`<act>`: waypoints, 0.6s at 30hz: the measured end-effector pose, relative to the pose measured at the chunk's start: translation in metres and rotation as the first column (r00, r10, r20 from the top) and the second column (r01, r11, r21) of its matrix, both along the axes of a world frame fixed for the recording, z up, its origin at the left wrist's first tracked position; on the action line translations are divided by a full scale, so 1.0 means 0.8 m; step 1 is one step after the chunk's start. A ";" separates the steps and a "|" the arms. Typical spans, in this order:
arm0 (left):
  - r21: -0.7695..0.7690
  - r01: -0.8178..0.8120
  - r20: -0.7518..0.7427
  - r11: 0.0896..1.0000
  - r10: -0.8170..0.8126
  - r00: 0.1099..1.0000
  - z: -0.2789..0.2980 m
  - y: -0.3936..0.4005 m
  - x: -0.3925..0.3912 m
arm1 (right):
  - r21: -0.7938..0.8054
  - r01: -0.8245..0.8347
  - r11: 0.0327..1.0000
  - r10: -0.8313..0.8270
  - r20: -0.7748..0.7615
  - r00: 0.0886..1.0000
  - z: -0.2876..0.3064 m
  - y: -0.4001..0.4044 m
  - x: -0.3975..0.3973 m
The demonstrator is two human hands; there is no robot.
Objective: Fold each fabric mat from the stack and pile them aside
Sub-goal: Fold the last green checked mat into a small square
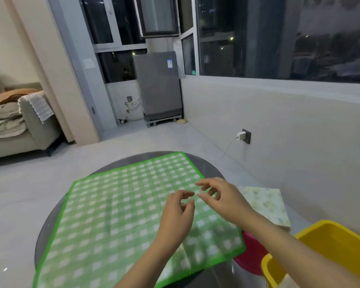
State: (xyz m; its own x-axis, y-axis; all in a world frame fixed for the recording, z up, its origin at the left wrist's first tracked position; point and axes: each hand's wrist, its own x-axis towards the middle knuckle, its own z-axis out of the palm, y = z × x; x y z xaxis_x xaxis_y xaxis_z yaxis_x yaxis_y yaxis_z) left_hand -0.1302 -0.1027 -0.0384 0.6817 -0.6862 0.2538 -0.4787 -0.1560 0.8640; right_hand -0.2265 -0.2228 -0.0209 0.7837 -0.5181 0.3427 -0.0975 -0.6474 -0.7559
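Observation:
A green and white checked fabric mat lies spread flat over the round dark table. My left hand hovers above the mat's right half with loosely curled fingers and holds nothing. My right hand hangs just to its right, fingers relaxed and spread, also holding nothing. A folded pale mat with a leaf print lies to the right of the table.
A yellow plastic bin stands at the lower right, with a red stool or bowl beside it. A wall with a plugged-in charger runs along the right. A sofa stands far left, a grey appliance at the back.

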 end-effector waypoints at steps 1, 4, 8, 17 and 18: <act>0.015 0.002 0.009 1.000 -0.002 1.000 -0.002 0.015 0.003 | 0.001 -0.021 1.000 0.021 -0.018 1.000 -0.006 0.009 0.003; 0.078 -0.016 0.034 0.997 0.013 0.999 -0.016 0.066 0.017 | -0.015 -0.097 0.995 0.096 -0.076 0.992 -0.030 0.038 0.017; 0.171 -0.039 0.078 0.984 0.026 0.997 -0.038 0.117 0.034 | -0.048 -0.186 0.981 0.175 -0.179 0.968 -0.060 0.063 0.025; 0.332 0.077 0.089 0.940 -0.112 0.990 -0.062 0.168 0.040 | -0.173 -0.389 0.905 0.321 -0.320 0.891 -0.087 0.083 0.025; 0.334 0.099 0.087 0.937 -0.135 0.987 -0.065 0.171 0.040 | -0.176 -0.415 0.892 0.346 -0.322 0.881 -0.089 0.084 0.024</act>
